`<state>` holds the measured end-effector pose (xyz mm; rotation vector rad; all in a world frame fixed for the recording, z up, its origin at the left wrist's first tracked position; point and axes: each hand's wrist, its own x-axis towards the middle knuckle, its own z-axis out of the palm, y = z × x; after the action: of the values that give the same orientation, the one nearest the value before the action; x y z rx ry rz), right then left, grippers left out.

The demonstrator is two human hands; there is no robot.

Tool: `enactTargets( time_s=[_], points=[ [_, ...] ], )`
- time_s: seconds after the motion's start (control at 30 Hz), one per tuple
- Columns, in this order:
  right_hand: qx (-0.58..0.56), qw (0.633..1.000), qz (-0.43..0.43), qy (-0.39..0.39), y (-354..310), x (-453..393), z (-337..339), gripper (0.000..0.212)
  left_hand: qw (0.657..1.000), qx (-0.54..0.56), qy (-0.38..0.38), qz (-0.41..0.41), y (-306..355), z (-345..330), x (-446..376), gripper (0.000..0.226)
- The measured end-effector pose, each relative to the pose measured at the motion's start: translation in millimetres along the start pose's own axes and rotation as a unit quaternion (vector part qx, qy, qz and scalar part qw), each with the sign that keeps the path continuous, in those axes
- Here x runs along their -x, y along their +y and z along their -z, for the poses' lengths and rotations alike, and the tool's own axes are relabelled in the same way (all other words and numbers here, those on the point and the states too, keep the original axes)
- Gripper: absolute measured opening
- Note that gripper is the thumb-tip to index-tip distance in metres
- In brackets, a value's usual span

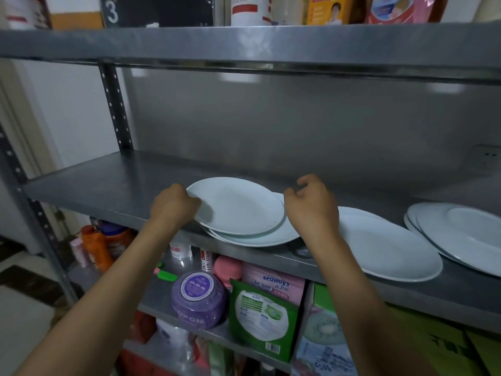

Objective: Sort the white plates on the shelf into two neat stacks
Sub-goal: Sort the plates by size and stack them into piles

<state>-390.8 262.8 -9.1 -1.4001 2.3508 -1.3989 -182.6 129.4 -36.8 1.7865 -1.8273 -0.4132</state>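
shelf (108,183): grey metal rack, middle level, holds all the white plates; bare on its left part.
left hand (173,206): at left rim of top plate (235,206), fingers curled over the edge, gripping it.
top plate: sits on the left stack (260,236), shifted left and toward the back so it does not line up; at least two more plates show under it, their rims sticking out at front right.
right hand (311,204): over the right edge of the left stack, fingers loosely curled, thumb and forefinger close together; nothing seen between them. Can't tell if it touches a plate.
middle plate (390,251): flat on shelf, right of the right hand, front rim near the shelf edge; wrist covers its left part. A second rim peeks out behind it, so maybe two plates there.
right stack (461,234): far right, cut by frame edge, several rims fanned out, not aligned; lower edge just beside or overlapping the middle plate, can't tell which.
upper shelf (244,42): boxes and a white canister on it.
lower shelf (162,289): purple tub (199,299), green pack (261,318), pink pack (273,284), orange bottles (100,245).
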Motion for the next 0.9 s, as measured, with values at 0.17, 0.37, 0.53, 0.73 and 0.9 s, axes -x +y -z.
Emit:
enactTargets(
  time_s=[0.17, 0.37, 0.53, 0.73, 0.9],
  points=[
    [0.021, 1.0, -0.009, 0.007, 4, -1, 2, 0.031, 0.998, -0.055, -0.013, -0.013, 0, 0, -1, 0.038],
    [0.032, 0.999, -0.004, 0.015, 12, -5, 9, 0.028, 0.98, -0.127, 0.083, -0.127, 31, 0, 15, 0.032],
    [0.038, 0.999, -0.006, 0.031, 25, -9, 22, 0.031, 0.946, -0.164, 0.111, -0.258, 89, -15, 37, 0.037],
    [0.045, 0.994, 0.047, 0.089, 59, -12, 56, 0.039, 0.886, -0.164, 0.113, -0.418, 163, -49, 63, 0.035],
    [0.069, 0.982, 0.061, 0.165, 103, -9, 97, 0.032, 0.847, -0.119, 0.073, -0.512, 220, -78, 93, 0.022]
  ],
)
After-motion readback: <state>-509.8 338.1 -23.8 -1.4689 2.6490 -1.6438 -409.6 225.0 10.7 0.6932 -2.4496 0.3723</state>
